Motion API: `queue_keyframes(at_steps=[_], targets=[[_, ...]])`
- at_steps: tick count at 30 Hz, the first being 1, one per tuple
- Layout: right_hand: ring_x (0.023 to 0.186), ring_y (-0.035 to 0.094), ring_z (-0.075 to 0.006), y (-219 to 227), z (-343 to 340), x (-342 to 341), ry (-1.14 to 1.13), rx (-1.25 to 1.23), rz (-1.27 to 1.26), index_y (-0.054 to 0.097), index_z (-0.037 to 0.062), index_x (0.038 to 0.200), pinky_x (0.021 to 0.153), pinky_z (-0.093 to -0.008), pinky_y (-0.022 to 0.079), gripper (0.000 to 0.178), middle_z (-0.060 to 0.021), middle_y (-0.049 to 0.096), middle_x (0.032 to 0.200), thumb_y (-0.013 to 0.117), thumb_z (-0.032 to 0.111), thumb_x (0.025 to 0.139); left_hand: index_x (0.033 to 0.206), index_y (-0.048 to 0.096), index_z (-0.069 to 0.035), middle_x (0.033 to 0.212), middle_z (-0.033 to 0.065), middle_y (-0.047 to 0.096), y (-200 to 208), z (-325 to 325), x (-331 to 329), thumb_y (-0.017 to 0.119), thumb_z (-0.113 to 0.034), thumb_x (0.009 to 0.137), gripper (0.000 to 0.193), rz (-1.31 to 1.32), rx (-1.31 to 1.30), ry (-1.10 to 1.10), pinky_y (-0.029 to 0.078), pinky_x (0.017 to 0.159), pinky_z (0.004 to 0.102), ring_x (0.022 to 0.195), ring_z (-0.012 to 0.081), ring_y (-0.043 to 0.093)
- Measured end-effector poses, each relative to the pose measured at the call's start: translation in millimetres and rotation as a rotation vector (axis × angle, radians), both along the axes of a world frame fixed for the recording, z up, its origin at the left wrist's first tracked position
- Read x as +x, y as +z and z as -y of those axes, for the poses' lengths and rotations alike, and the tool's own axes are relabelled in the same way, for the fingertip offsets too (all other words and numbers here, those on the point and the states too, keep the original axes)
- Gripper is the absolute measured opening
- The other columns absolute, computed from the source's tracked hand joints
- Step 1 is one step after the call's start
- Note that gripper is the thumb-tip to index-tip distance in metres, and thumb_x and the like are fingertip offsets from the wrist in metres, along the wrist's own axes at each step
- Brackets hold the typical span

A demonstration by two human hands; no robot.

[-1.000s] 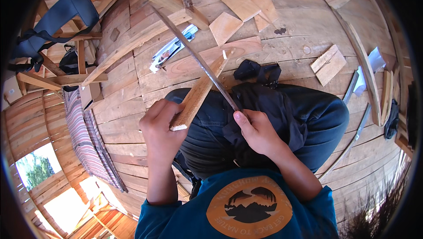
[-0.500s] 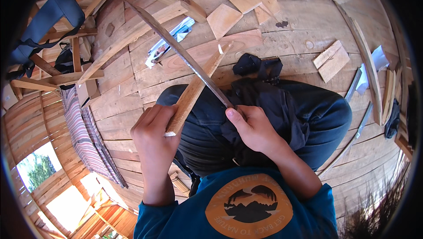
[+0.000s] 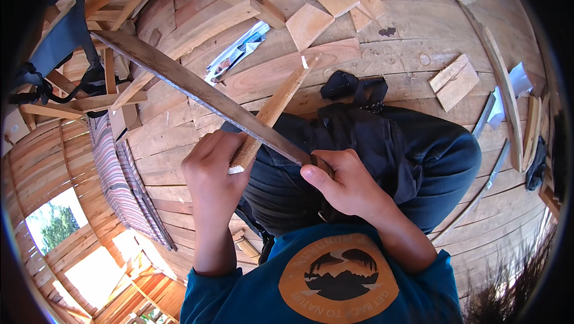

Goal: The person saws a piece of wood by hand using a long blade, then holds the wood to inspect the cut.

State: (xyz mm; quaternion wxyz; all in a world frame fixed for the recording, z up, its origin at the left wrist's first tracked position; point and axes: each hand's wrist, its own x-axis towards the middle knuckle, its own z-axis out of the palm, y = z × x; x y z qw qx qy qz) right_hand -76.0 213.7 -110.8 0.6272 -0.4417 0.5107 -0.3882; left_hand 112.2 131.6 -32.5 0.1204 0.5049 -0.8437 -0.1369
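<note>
My left hand (image 3: 212, 171) grips the near end of a narrow wooden stick (image 3: 276, 107), which slants up and away to a pale cut tip. My right hand (image 3: 347, 183) is closed around the handle of a long dark blade (image 3: 197, 91). The blade reaches far up to the left and lies across the stick just above my left fingers. Both hands are over my lap, above dark blue trousers (image 3: 418, 156). A black shoe (image 3: 353, 88) shows past my knees.
Below me is a wooden plank floor (image 3: 382, 43) strewn with offcuts, among them a flat block (image 3: 454, 82) at right and a piece (image 3: 308, 25) at top. A silvery wrapper (image 3: 236, 52), a striped cloth (image 3: 122, 186) and long thin slats (image 3: 508, 103) lie around.
The long blade has slid further out to the upper left along the stick. My left hand has shifted slightly right, still gripping the stick's near end.
</note>
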Motion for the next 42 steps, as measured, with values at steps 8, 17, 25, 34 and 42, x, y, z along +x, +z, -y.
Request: queue_keyframes(at_steps=[8, 17, 25, 34, 42], targets=[[0.052, 0.039, -0.0134, 9, -8, 6, -0.048, 0.003, 0.018, 0.053, -0.0006, 0.069, 0.050, -0.0329, 0.035, 0.053, -0.0062, 0.042, 0.053, 0.054, 0.044, 0.097, 0.084, 0.067, 0.002, 0.074, 0.0130, 0.063, -3, -5, -1, 0.075, -0.001, 0.069, 0.017, -0.002, -0.065, -0.018, 0.049, 0.059, 0.0310, 0.063, 0.0248, 0.062], [0.052, 0.038, -0.0134, 15, -23, -2, 0.001, 0.057, 0.010, 0.051, -0.0013, 0.069, 0.050, -0.0332, 0.034, 0.053, -0.0072, 0.040, 0.053, 0.053, 0.043, 0.098, 0.086, 0.068, 0.000, 0.074, 0.0126, 0.063, -7, -11, -3, 0.076, -0.002, 0.066, 0.021, 0.008, -0.096, -0.044, 0.051, 0.059, 0.0326, 0.064, 0.0265, 0.064], [0.049, 0.047, -0.0260, 1, -33, -7, -0.017, 0.035, -0.061, 0.055, -0.0031, 0.068, 0.053, -0.0376, 0.040, 0.057, -0.0160, 0.048, 0.054, 0.055, 0.046, 0.096, 0.079, 0.061, -0.006, 0.073, 0.0084, 0.057, -9, -10, 3, 0.073, -0.004, 0.060, 0.023, -0.036, -0.104, -0.058, 0.049, 0.059, 0.0372, 0.068, 0.0283, 0.060], [0.049, 0.047, -0.0218, -2, -33, -9, -0.049, 0.037, -0.136, 0.055, -0.0045, 0.068, 0.052, -0.0363, 0.040, 0.059, -0.0148, 0.048, 0.054, 0.056, 0.047, 0.095, 0.076, 0.059, -0.006, 0.071, 0.0066, 0.056, -8, -10, -1, 0.072, -0.004, 0.059, 0.022, -0.029, -0.143, -0.076, 0.049, 0.057, 0.0366, 0.067, 0.0269, 0.060], [0.050, 0.044, -0.0204, 3, -40, -8, -0.055, 0.042, -0.088, 0.057, -0.0045, 0.069, 0.053, -0.0369, 0.040, 0.058, -0.0135, 0.046, 0.054, 0.054, 0.047, 0.096, 0.076, 0.059, -0.006, 0.070, 0.0066, 0.056, -15, -9, 1, 0.072, -0.003, 0.059, 0.021, -0.036, -0.151, -0.053, 0.048, 0.055, 0.0367, 0.065, 0.0277, 0.060]])
